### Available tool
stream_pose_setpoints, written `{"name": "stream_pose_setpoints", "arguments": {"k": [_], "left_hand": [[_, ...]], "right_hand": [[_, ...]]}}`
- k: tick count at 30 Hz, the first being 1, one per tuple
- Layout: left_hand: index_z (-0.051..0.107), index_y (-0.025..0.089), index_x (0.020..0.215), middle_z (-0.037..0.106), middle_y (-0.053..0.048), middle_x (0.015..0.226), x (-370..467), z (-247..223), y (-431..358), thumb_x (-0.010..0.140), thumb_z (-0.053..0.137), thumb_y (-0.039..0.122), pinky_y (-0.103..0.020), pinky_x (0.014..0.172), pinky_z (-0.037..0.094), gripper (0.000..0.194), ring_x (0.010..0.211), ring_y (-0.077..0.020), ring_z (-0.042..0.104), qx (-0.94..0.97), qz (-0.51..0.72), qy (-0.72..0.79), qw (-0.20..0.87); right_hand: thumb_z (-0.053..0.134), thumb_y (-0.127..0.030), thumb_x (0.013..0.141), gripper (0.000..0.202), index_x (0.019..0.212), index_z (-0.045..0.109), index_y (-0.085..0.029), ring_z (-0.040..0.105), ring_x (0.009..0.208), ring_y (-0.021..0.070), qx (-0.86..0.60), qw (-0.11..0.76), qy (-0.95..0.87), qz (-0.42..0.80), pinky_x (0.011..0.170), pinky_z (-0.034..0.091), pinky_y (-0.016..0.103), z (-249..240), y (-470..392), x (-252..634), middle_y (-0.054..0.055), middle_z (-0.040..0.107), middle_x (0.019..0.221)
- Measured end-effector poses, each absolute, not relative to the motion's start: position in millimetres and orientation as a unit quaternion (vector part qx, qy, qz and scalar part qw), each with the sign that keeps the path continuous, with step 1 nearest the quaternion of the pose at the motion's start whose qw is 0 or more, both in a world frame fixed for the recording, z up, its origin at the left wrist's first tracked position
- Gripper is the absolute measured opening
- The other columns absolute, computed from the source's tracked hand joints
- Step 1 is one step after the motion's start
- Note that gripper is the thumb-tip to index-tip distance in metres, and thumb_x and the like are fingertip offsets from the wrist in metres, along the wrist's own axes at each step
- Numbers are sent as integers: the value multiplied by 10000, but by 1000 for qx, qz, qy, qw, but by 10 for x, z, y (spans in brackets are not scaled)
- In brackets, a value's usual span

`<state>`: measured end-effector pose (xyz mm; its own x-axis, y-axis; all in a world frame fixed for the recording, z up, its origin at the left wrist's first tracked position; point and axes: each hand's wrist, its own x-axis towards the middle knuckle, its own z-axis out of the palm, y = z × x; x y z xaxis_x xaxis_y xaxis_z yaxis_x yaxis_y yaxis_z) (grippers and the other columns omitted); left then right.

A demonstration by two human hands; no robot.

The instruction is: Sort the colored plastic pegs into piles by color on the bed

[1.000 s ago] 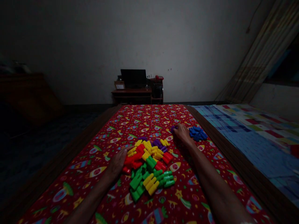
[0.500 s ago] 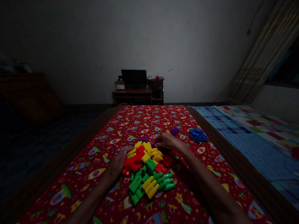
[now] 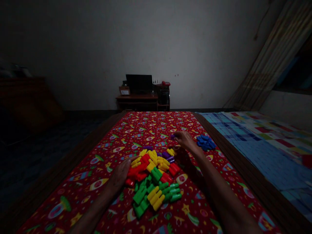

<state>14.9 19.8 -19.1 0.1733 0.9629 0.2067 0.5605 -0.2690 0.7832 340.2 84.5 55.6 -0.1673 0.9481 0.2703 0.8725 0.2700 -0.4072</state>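
Note:
A heap of plastic building blocks lies on the red patterned cloth: green blocks (image 3: pixel 140 195) nearest me, red blocks (image 3: pixel 136 172) at the left, yellow blocks (image 3: pixel 162 163) across the middle and purple blocks (image 3: pixel 168 157) at the far side. My left hand (image 3: pixel 121 173) rests against the heap's left edge, fingers stretched out, gripping nothing. Beyond the heap to the right, my right hand (image 3: pixel 185 140) pinches a purple block (image 3: pixel 173 137) at its fingertips. Part of that block and whatever lies behind the hand are hidden.
A separate group of blue blocks (image 3: pixel 206 143) lies right of my right hand, near the cloth's right edge. The red cloth (image 3: pixel 156 122) covers a long surface with brown borders. A desk with a monitor (image 3: pixel 139 83) stands at the far wall. Blue bedding (image 3: pixel 246 143) spreads at the right.
My right hand has moved from the heap's far side away and to the right, carrying a purple block. The purple block that lay apart is now out of sight. My left hand stays put.

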Motion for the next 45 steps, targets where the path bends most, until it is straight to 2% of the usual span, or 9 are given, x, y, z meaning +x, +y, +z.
{"name": "stream_pose_setpoints", "arguments": {"k": [5, 13, 20, 24, 30, 33, 36, 39, 45], "left_hand": [[596, 171, 1240, 648, -83, 1216, 161, -174, 186, 910, 217, 585, -389, 987, 470, 651, 1124, -251, 597, 706, 356, 534, 299], [573, 163, 1263, 631, -97, 1237, 150, -182, 196, 917, 211, 565, -423, 1038, 419, 642, 1148, -258, 579, 714, 347, 533, 293], [624, 182, 1195, 639, -74, 1235, 182, -113, 177, 905, 208, 569, -398, 1025, 440, 637, 1138, -253, 588, 719, 351, 534, 275], [619, 160, 1197, 642, -94, 1221, 197, -91, 165, 904, 204, 568, -386, 1019, 442, 652, 1125, -250, 593, 723, 341, 538, 268], [610, 153, 1207, 629, -103, 1234, 188, -133, 176, 900, 209, 582, -391, 1020, 439, 662, 1120, -253, 593, 719, 349, 535, 273], [611, 158, 1206, 625, -100, 1239, 179, -138, 176, 908, 210, 571, -400, 1030, 430, 648, 1129, -251, 587, 719, 352, 533, 275], [611, 174, 1209, 629, -90, 1236, 172, -140, 179, 918, 215, 548, -407, 1046, 415, 617, 1138, -244, 581, 723, 350, 531, 271], [605, 171, 1219, 637, -94, 1224, 170, -152, 190, 922, 221, 538, -413, 1042, 419, 608, 1142, -244, 580, 720, 352, 529, 278], [612, 168, 1204, 662, -95, 1175, 168, -160, 189, 916, 218, 556, -410, 1017, 442, 623, 1105, -247, 602, 718, 351, 535, 275]], "right_hand": [[582, -272, 784, 227, 849, 745, -128, 623, 700, 156, -669, 191, -712, 95, 565, 349, 213, 527, 886, 3747, 55, 710, 757], [610, -345, 805, 247, 945, 728, -180, 632, 886, 192, -725, 175, -663, 53, 655, 389, 233, 316, 919, 3851, 88, 715, 960], [574, -223, 788, 205, 905, 738, -184, 645, 887, 221, -752, 134, -644, 36, 672, 410, 258, 437, 812, 3780, 113, 718, 956], [529, -217, 806, 239, 925, 729, -161, 645, 869, 236, -746, 133, -652, 25, 672, 407, 274, 563, 777, 3705, 138, 711, 952], [455, -252, 883, 290, 1005, 700, -156, 639, 867, 199, -614, 224, -756, 41, 744, 420, 264, 500, 729, 3225, 114, 713, 935], [500, -251, 872, 348, 1189, 622, -173, 606, 1030, 191, -474, 277, -827, 116, 865, 427, 272, 329, 708, 2821, 104, 669, 1143], [466, -226, 887, 395, 1267, 571, -208, 568, 1128, 178, -379, 274, -855, 225, 932, 417, 285, 205, 711, 2537, 76, 602, 1280], [452, -223, 896, 354, 1208, 618, -214, 608, 1058, 171, -360, 255, -845, 302, 897, 438, 275, 168, 735, 2468, 54, 660, 1187], [532, -242, 850, 276, 1070, 696, -208, 641, 862, 151, -407, 313, -802, 306, 770, 448, 231, 105, 788, 2529, 15, 716, 979]]}}
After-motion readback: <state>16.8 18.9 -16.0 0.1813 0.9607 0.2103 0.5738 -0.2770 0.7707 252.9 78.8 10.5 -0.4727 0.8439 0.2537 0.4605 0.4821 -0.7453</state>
